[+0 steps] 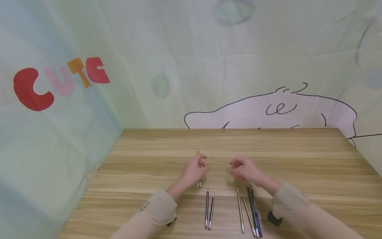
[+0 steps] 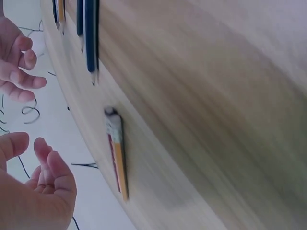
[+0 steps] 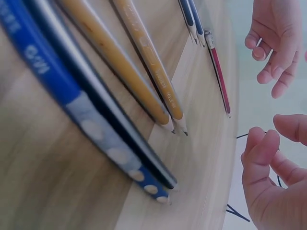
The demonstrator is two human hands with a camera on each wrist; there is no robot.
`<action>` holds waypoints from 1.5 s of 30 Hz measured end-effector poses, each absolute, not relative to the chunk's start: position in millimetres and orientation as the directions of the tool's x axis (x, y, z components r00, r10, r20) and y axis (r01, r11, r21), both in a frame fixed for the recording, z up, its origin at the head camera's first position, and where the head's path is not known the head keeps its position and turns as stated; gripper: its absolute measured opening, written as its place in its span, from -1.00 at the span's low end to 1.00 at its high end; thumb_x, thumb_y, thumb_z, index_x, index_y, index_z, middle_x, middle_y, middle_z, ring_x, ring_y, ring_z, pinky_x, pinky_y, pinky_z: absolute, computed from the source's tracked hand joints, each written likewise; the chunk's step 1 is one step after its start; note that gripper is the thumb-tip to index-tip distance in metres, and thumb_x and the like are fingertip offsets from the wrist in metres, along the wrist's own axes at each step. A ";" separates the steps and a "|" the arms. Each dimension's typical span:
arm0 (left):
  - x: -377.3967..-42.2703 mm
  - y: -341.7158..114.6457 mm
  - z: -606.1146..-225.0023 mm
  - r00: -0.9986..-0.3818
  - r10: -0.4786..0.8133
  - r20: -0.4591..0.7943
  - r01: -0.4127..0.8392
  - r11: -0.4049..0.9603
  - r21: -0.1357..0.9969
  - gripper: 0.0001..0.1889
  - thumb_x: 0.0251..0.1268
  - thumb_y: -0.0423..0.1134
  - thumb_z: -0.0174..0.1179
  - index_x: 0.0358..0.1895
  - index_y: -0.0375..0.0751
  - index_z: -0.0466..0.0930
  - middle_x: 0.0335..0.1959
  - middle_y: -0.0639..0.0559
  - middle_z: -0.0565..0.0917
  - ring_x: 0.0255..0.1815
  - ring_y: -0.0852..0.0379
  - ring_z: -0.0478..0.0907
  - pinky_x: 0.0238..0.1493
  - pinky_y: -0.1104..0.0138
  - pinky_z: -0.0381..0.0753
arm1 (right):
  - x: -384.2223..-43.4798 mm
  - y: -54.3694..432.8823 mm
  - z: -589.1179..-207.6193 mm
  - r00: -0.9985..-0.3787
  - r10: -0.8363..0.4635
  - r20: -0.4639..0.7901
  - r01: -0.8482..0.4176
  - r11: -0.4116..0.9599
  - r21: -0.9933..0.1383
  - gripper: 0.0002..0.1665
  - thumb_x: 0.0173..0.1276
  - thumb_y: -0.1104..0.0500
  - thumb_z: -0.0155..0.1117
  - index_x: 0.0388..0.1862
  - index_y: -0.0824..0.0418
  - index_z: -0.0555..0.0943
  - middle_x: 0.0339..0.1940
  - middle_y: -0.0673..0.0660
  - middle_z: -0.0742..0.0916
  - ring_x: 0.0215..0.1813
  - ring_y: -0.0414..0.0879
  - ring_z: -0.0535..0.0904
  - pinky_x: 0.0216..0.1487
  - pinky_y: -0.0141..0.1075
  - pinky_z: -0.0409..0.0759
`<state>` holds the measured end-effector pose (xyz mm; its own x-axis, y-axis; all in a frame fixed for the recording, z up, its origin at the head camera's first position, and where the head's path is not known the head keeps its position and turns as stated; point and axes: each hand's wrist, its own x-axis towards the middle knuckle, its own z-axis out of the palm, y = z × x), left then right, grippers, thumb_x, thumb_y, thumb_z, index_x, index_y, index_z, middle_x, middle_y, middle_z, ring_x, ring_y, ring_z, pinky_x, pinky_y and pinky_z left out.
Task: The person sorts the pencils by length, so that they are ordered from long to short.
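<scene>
Head view shows eight writing tools in all, every one lying on the wooden table (image 1: 143, 159) and none lifted; as far as you can judge, the setting-out into small groups is well along, with nothing visible waiting to be put down. Just left of the frame's centre, your left hand (image 1: 194, 171) is above an orange-yellow pencil (image 2: 121, 167) and a red pencil (image 3: 219, 72) that lie side by side; the left wrist view shows your fingers loosely bent, a gap at the thumb, grasping nothing. Below that pair, at the lower middle of the frame, two dark pencils (image 1: 207, 209) lie near each other, slightly splayed; to their right, at the lower right of centre, two gold pencils (image 1: 240, 212) lean beside a black pencil (image 1: 253, 212) and a blue dotted one (image 3: 96, 122), the last two close together. Your right hand (image 1: 246, 171), right of centre and above this cluster, is empty too, its fingers softly curled; what seems left, if anything, is spacing or evening up, since the groups sit at different heights and angles; you cannot tell from these views whether this arrangement is final.
</scene>
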<state>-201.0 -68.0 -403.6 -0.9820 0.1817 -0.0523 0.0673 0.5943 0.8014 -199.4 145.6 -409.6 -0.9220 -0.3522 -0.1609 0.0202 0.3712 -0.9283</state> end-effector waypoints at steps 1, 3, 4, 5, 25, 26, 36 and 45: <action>-199.3 -66.1 -403.1 -0.980 0.190 -0.059 0.064 0.582 0.811 -0.58 0.06 -0.27 0.12 0.06 -0.24 0.39 -0.30 -0.01 0.58 -0.54 0.21 0.44 -0.56 0.40 0.45 | -197.9 147.0 -408.8 -0.925 -0.346 -0.160 0.023 0.370 -0.929 -0.55 0.16 0.32 0.12 0.03 0.48 0.34 -0.19 0.34 0.51 -0.49 -0.08 0.45 -0.59 -0.38 0.41; -196.1 -62.2 -402.8 -0.976 0.205 -0.078 0.051 0.556 0.829 -0.57 0.06 -0.27 0.13 0.06 -0.24 0.39 -0.30 -0.01 0.58 -0.52 0.20 0.45 -0.55 0.40 0.46 | -194.8 149.6 -407.3 -0.928 -0.334 -0.165 0.033 0.366 -0.930 -0.53 0.16 0.31 0.13 0.04 0.47 0.33 -0.20 0.32 0.52 -0.48 -0.09 0.45 -0.58 -0.37 0.42; -194.5 -60.0 -403.1 -0.973 0.212 -0.086 0.045 0.545 0.837 -0.57 0.06 -0.27 0.14 0.06 -0.25 0.39 -0.30 -0.02 0.58 -0.51 0.20 0.46 -0.53 0.40 0.46 | -193.3 151.2 -407.3 -0.929 -0.332 -0.163 0.034 0.364 -0.931 -0.52 0.16 0.30 0.13 0.05 0.47 0.32 -0.20 0.32 0.52 -0.48 -0.10 0.45 -0.58 -0.37 0.42; -193.2 -57.8 -403.4 -0.971 0.222 -0.093 0.041 0.532 0.846 -0.57 0.06 -0.27 0.14 0.06 -0.26 0.39 -0.30 -0.02 0.58 -0.50 0.20 0.46 -0.53 0.40 0.46 | -191.8 153.0 -407.2 -0.930 -0.331 -0.163 0.035 0.361 -0.932 -0.51 0.17 0.30 0.13 0.06 0.47 0.31 -0.21 0.31 0.52 -0.48 -0.10 0.45 -0.58 -0.37 0.43; -156.4 -2.8 -413.5 -0.913 0.371 -0.169 0.007 0.429 0.903 -0.59 0.00 -0.26 0.22 -0.01 -0.21 0.45 -0.31 0.03 0.61 -0.52 0.26 0.49 -0.57 0.41 0.48 | -160.0 186.7 -415.9 -0.953 -0.247 -0.178 0.074 0.382 -0.921 -0.40 0.12 0.30 0.16 0.14 0.44 0.25 -0.34 0.21 0.56 -0.51 -0.12 0.47 -0.63 -0.37 0.44; -155.4 -0.5 -414.2 -0.910 0.376 -0.173 0.008 0.433 0.901 -0.59 0.00 -0.25 0.22 0.00 -0.20 0.46 -0.30 0.03 0.61 -0.52 0.27 0.48 -0.58 0.41 0.48 | -158.8 187.8 -416.6 -0.953 -0.239 -0.186 0.083 0.385 -0.919 -0.40 0.11 0.30 0.17 0.14 0.43 0.25 -0.34 0.20 0.56 -0.51 -0.12 0.47 -0.62 -0.38 0.44; -146.0 14.7 -417.8 -0.884 0.431 -0.183 0.015 0.417 0.909 -0.62 0.04 -0.26 0.19 0.00 -0.17 0.48 -0.22 0.04 0.60 -0.57 0.19 0.47 -0.60 0.44 0.47 | -151.0 197.2 -424.3 -0.944 -0.250 -0.216 0.116 0.360 -0.926 -0.36 0.10 0.26 0.19 0.15 0.44 0.23 -0.34 0.21 0.56 -0.51 -0.10 0.48 -0.63 -0.38 0.46; -144.4 24.7 -425.8 -0.873 0.456 -0.173 0.083 0.489 0.868 -0.69 0.01 -0.23 0.21 -0.10 -0.10 0.53 -0.23 0.13 0.61 -0.33 0.29 0.50 -0.39 0.46 0.50 | -141.4 200.0 -432.4 -0.936 -0.262 -0.237 0.127 0.376 -0.918 -0.39 0.09 0.29 0.16 0.10 0.48 0.23 -0.39 0.19 0.57 -0.55 -0.11 0.50 -0.66 -0.37 0.46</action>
